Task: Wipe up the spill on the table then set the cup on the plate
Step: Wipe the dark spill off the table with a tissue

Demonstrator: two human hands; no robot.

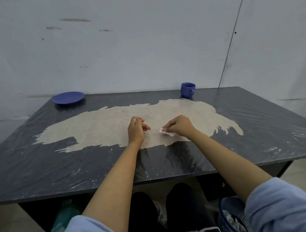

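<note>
1. Plainly, wiping is the step in hand: a broad beige spill (131, 125) covers the middle of the dark bench (45, 171), reaching from near the left edge to just before the blue cup (188, 89).
2. Right hand (180, 127) pinches a small white tissue wad (168, 132) against the spill; left hand (136, 130) rests beside it, fingers loosely curled, holding nothing.
3. To do it well, I judge: press flat, pull long overlapping strokes from the spill's rim inward, and swap the wad once soaked, since it looks small for this puddle.
4. Keep strokes clear of the cup, which stands at the spill's far edge.
5. Blue plate (68, 98) waits at the far left, well apart from the cup.
</note>
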